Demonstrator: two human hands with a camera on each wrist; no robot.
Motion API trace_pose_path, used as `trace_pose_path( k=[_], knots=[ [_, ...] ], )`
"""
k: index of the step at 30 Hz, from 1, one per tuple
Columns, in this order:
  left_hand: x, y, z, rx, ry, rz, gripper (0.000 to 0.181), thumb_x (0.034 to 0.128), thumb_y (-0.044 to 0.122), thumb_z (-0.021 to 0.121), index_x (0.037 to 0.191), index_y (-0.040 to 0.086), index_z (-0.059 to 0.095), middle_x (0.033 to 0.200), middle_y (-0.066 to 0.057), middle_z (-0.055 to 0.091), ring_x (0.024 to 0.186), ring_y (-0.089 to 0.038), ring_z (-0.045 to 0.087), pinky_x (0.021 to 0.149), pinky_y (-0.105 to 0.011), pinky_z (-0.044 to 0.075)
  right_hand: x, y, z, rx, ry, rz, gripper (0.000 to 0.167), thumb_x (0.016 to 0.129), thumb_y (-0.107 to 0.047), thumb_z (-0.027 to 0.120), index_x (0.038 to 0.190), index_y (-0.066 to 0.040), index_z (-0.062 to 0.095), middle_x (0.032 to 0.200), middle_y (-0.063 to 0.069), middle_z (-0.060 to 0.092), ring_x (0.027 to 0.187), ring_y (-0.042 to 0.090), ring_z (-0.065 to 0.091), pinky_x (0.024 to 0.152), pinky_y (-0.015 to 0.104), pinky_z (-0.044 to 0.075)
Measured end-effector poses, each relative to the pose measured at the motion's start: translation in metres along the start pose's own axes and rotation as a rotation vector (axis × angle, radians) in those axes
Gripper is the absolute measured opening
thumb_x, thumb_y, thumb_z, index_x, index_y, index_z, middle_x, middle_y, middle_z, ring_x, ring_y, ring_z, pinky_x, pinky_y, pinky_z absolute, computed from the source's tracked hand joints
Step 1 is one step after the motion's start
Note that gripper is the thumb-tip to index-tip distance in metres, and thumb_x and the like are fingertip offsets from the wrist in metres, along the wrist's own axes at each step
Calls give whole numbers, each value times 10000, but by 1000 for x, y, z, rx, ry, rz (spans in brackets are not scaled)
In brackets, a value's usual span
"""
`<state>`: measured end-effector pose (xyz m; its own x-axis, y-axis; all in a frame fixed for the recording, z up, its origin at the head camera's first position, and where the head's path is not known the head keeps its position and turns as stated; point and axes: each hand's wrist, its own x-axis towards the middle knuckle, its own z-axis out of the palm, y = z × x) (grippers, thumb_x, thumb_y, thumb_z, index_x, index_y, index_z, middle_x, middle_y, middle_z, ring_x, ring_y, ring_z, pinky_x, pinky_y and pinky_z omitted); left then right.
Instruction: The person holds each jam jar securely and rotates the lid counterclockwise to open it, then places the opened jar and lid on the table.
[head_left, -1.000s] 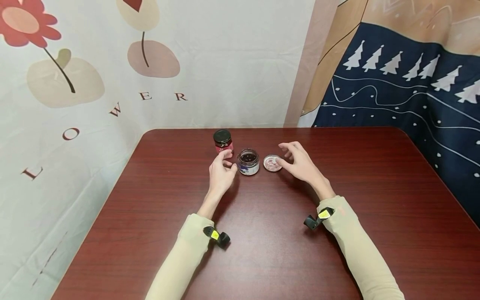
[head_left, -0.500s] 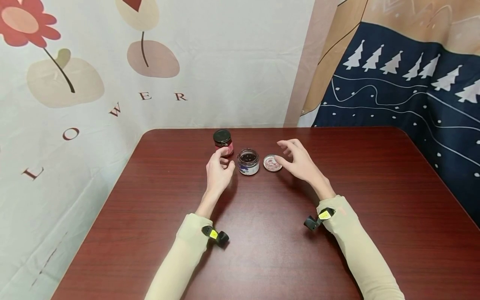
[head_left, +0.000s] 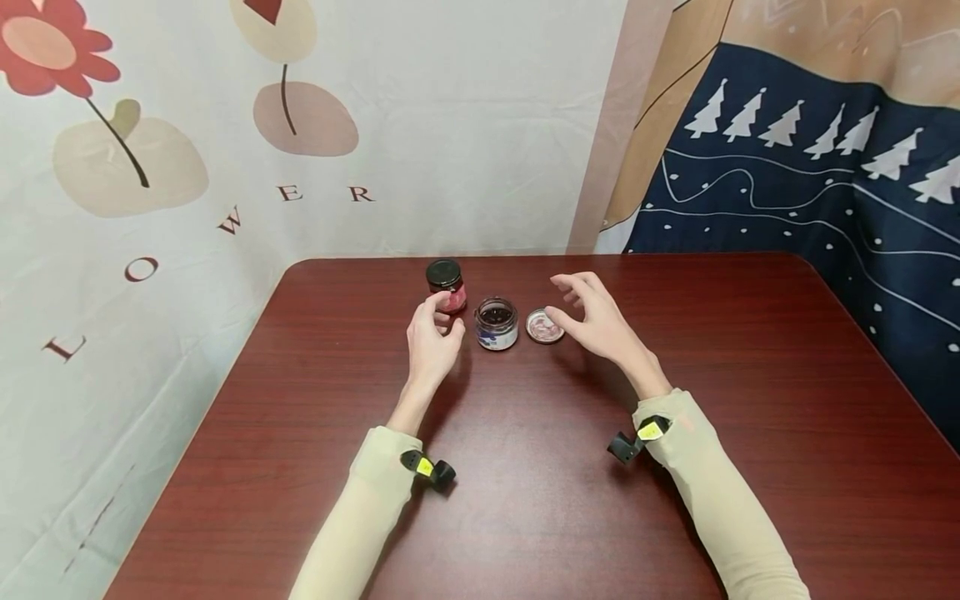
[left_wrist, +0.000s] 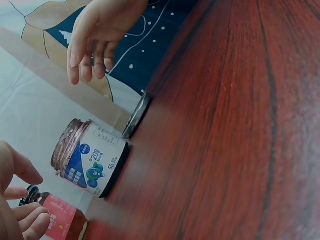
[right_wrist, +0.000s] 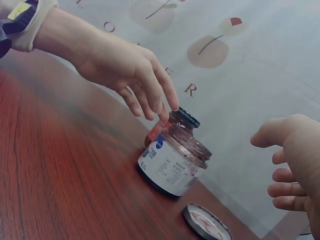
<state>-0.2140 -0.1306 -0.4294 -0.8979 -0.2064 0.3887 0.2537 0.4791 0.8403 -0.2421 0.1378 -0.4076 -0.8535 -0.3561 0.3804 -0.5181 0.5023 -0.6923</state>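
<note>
An uncapped jar of dark contents (head_left: 496, 325) stands upright mid-table; its blueberry label (left_wrist: 95, 165) shows in the left wrist view. Right of it a lid (head_left: 544, 326) lies with its smeared inside up. Behind and to the left stands a capped jar with a red label (head_left: 447, 287). The left hand (head_left: 432, 343) hovers in front of that capped jar, fingers loosely bent, holding nothing; whether a fingertip touches the jar I cannot tell. Above and right of the lid is the right hand (head_left: 596, 321), relaxed and empty, clear of the lid in the right wrist view.
The reddish-brown table (head_left: 525, 500) has rounded back corners. Behind it hangs a pale cloth (head_left: 465, 125) with flower prints, and at the right a dark blue cloth (head_left: 795, 192) with white trees. Each sleeved wrist wears a small black camera.
The left hand has moved a little left and back, away from the uncapped jar. The right hand has shifted slightly up and left. Both jars and the lid have stayed put.
</note>
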Motion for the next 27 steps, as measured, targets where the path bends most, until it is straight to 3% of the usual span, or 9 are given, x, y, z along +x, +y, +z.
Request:
trace_pose_path(
  k=[7,18,27],
  knots=[
    [1,-1,-2,29,12,9,431,845,-27,665,1274,-28,616,1185,-211,640,1029,-368,596,852,-480,534,2,-4,0,13,3,-15,504,943,-194,715,1390,-35,546,1242,155,522,1098,300,549,968,530,451],
    [5,-4,-6,38,28,-19,433,851,-9,665,1282,-20,619,1217,-210,623,1069,-377,572,882,-475,524,4,-10,0,18,12,-26,510,937,-183,722,1387,-21,547,1245,167,523,1096,299,553,972,469,454],
    [8,-6,-10,57,47,-27,445,839,2,663,1281,-24,620,1248,-209,609,1099,-370,548,890,-461,507,7,-14,1,40,19,-41,508,934,-164,722,1384,-8,544,1253,215,519,1087,317,550,968,528,453]
  ],
)
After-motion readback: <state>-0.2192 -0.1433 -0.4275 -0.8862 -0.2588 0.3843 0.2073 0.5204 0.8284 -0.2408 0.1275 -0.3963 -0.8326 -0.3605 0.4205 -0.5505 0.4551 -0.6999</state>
